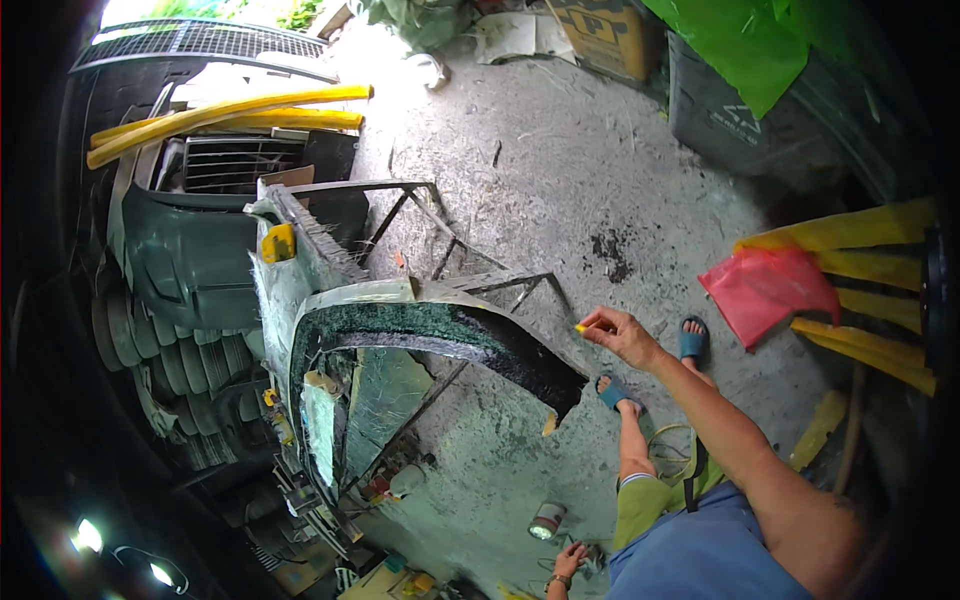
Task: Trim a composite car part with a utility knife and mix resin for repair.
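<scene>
My right hand (622,338) is raised beside a large curved shell like a vehicle fender (440,322), its fingertips pinched on a small yellow piece (580,328). The hand is just off the right end of the shell's black arch, apart from it. Ragged, pale fibre edges run along the shell's left side, where a yellow block (279,243) sits. Low at the bottom edge, my left hand (568,560) wears a wrist band. Its fingers look apart, close to a round lit lamp (546,521) and a grey object too small to name.
A metal frame stand (445,235) supports the shell. To the left are stacked dark panels (190,260) and yellow tubes (230,112). At right, a red bag (770,295) hangs by yellow strips (870,265). A dark bin (715,110) and cardboard box (605,40) stand at the back.
</scene>
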Motion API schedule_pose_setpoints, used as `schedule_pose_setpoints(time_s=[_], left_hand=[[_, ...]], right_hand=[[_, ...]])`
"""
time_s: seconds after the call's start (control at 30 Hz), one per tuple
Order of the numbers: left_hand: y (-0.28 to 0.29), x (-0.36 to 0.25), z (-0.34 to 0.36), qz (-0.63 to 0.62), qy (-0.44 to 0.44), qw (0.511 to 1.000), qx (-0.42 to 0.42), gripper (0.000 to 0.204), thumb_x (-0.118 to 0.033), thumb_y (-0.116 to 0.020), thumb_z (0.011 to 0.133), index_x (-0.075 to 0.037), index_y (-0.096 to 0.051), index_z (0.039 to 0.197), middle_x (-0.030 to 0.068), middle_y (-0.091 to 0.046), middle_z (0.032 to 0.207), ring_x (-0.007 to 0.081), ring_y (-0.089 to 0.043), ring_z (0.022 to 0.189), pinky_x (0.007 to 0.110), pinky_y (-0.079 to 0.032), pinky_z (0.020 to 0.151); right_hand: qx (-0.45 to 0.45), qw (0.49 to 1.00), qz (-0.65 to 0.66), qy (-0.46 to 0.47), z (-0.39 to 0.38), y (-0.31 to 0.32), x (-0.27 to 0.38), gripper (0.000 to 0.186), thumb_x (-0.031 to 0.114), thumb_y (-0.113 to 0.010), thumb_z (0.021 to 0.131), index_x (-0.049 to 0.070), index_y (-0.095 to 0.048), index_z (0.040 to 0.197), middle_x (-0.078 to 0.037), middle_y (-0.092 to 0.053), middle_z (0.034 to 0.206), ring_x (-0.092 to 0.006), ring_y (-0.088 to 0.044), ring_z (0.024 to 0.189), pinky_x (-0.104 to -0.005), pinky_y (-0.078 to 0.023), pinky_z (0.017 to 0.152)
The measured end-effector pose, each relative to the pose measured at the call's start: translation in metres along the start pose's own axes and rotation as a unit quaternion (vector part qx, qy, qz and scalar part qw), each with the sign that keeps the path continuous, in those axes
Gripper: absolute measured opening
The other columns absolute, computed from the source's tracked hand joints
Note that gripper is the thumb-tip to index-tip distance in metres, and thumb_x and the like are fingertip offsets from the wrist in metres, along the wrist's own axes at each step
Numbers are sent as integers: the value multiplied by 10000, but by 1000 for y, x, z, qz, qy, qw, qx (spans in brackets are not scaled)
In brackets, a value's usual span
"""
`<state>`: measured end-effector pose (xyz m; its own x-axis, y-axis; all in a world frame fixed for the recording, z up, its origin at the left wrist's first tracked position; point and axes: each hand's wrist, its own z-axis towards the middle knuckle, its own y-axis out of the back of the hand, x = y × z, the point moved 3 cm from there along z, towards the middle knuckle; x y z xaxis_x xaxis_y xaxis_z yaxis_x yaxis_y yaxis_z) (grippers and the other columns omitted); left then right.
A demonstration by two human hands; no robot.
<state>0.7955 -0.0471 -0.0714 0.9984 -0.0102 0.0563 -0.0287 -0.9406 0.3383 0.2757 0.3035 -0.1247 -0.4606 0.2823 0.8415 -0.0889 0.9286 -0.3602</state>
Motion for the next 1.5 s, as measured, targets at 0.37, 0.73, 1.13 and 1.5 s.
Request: schedule_pose_setpoints(time_s=[0.37,0.73,1.13,1.5], left_hand=[[-18,-132,-28,-29,-101,994,-6,454,-237,-560,916,-26,-451,1303,91,-607,1158,183,-608,1009,281,-477,791],[-13,-195,16,29,-143,989,34,414,-217,-563,915,-5,-489,1262,101,-622,1120,160,-616,952,227,-473,724],[-19,-238,0,-71,-124,990,11,435,-256,-546,921,-26,-472,1283,95,-601,1165,181,-603,1004,294,-480,802],[-87,-266,-50,-101,-100,990,6,414,-259,-538,923,-40,-494,1272,68,-610,1142,153,-601,984,300,-486,811]], right_hand=[[98,986,136,21,32,-28,-8,223,246,-653,859,45,-621,949,-26,-646,847,-73,-564,823,-262,-466,756],[63,997,32,-5,76,-43,11,211,226,-647,865,40,-610,960,-28,-639,889,-87,-576,853,-263,-465,771],[178,972,-126,82,164,-70,89,255,244,-679,819,30,-619,944,-81,-617,833,-149,-594,796,-284,-453,717],[257,952,-133,100,180,-79,98,210,190,-684,808,29,-633,932,-73,-604,839,-174,-584,806,-298,-450,734]])
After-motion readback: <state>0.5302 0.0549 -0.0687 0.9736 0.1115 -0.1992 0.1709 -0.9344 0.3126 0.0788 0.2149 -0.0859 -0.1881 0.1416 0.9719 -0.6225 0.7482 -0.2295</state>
